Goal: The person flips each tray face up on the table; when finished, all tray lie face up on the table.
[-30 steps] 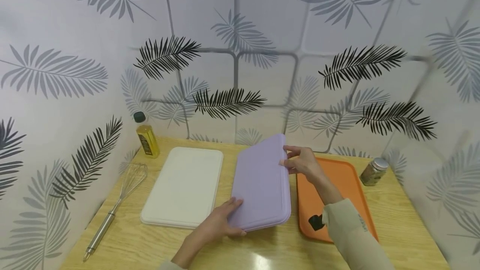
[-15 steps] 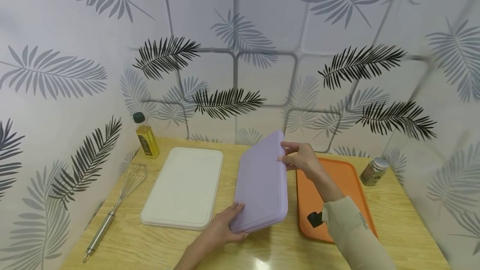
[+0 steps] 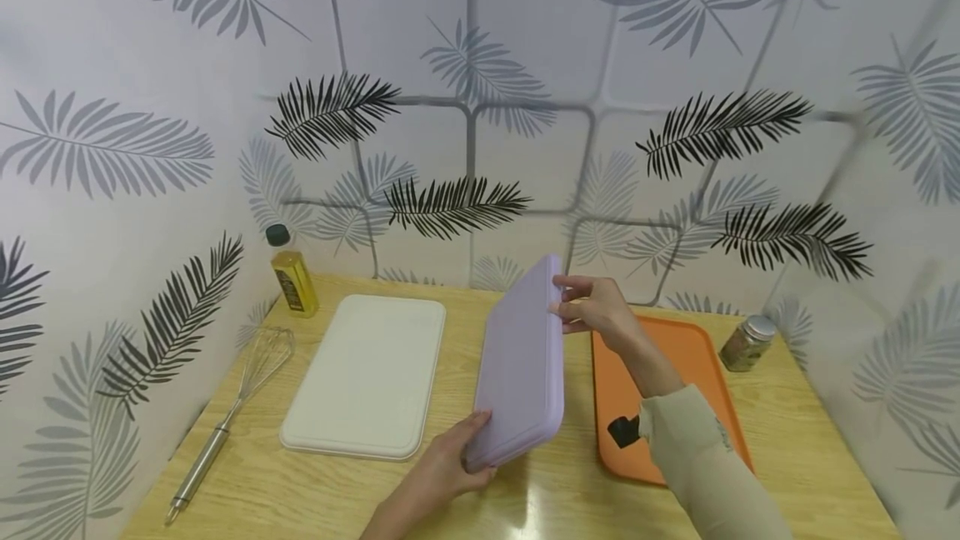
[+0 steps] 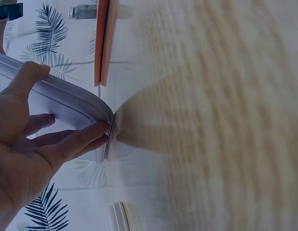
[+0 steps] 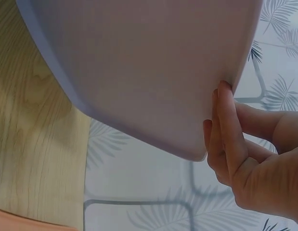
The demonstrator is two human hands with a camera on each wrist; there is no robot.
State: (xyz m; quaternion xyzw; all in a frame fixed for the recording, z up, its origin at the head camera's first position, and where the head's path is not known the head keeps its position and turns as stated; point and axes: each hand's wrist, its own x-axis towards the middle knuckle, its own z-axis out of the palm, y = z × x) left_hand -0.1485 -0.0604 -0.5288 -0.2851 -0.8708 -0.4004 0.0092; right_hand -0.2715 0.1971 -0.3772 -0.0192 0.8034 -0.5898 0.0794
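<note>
I see the left hand (image 3: 444, 467) grip the seven o'clock corner of a tilted lilac board (image 3: 517, 357), between a white board (image 3: 367, 373) at nine o'clock and an orange tray (image 3: 686, 361) at three. The right hand (image 3: 600, 309) pinches the lilac edge at two; a yellow bottle (image 3: 296, 279) stands beyond, at ten.

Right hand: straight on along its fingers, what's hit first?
The purple tray: the right hand pinches its raised edge, so there's no gap ahead. Past it, probably the patterned wall, but depth is unclear from the head view.
</note>
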